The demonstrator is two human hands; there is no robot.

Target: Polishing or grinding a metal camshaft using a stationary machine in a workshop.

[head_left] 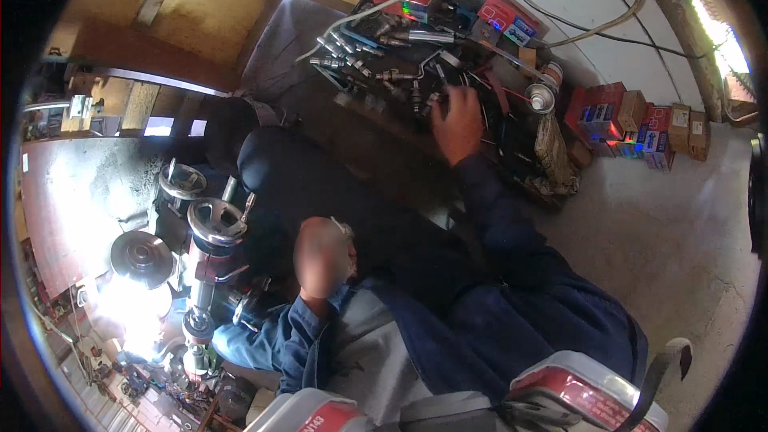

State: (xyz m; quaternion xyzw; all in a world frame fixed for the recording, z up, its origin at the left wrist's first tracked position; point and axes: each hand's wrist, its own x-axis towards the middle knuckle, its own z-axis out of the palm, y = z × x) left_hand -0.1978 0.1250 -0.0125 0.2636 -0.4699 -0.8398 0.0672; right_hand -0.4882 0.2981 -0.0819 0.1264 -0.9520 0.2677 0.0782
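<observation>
Cluttering the dark surface (376,142) near wooden panels (204,4) are scattered metal parts (426,36).

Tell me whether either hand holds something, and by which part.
Cannot be told: the left hand is blurred, and the right hand, near the metal parts, shows no clear hold.

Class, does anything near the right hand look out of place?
Yes: metal parts lie jumbled at mixed angles by the right hand; the packet looks crumpled and grimy, unlike the crisper red boxes.
</observation>
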